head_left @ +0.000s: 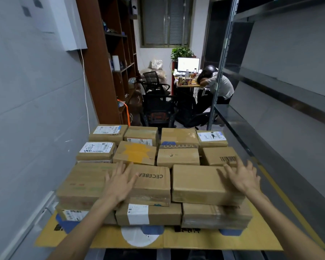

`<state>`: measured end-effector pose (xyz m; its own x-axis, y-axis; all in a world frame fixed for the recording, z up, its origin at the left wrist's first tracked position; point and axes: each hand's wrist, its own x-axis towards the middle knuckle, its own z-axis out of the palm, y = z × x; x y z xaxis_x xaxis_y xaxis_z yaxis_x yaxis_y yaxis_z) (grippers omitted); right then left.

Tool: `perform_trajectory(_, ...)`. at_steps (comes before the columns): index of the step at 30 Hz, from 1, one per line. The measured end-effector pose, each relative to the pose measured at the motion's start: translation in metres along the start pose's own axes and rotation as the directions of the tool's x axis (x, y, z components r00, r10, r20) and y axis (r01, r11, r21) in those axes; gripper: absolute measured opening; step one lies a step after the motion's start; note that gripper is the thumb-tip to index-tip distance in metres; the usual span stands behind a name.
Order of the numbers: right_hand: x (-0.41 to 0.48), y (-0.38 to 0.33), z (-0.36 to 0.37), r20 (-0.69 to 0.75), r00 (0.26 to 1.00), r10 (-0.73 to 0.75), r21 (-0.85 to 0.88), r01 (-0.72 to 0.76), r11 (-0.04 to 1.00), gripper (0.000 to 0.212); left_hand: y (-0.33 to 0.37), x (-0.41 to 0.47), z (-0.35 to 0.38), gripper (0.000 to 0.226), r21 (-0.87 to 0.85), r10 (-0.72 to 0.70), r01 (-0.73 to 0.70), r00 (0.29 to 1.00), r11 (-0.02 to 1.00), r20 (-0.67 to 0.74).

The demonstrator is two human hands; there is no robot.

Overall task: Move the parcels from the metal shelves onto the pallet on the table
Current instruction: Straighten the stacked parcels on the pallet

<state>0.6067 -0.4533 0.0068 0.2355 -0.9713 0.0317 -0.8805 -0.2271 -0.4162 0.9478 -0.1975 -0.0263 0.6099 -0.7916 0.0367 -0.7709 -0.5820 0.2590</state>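
Step in hand, by my judgement: settling the top tier after placement. The parcels [177,158] sit stacked on the pallet [204,239]; none shows on the metal shelves [270,117] at right (only part of them is in frame). The left hand [118,182] lies with fingers straight and spread over the parcel printed "CECEBEA" [154,186], which reads upside down. The right hand [242,177], likewise spread and gripping nothing, is above the far right corner of the plain parcel [199,182] beside it; contact cannot be confirmed. The next move likely calls for checking the shelves for remaining stock. Other markings: a handwritten white label [96,147], illegible; a printed barcode [227,159]; an orange star-shaped patch [136,152].
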Motion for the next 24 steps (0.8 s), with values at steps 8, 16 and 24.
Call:
perform_trajectory(8, 0.076, -0.003, 0.009, 0.213, 0.969, 0.128, 0.058, -0.143, 0.988, 0.076, -0.070, 0.054, -0.034, 0.071, -0.026, -0.303, 0.302, 0.952, 0.953, -0.046)
perform_trajectory(16, 0.067, -0.019, 0.023, 0.177, 0.979, 0.100, 0.070, -0.114, 0.991, 0.062, -0.109, 0.098, -0.042, 0.067, 0.010, -0.379, 0.381, 0.923, 0.925, -0.067)
perform_trajectory(24, 0.064, -0.018, 0.019, 0.186, 0.976, 0.113, 0.031, -0.120, 0.992, 0.063, -0.151, 0.136, -0.060, 0.069, -0.002, -0.492, 0.493, 0.869, 0.870, 0.053)
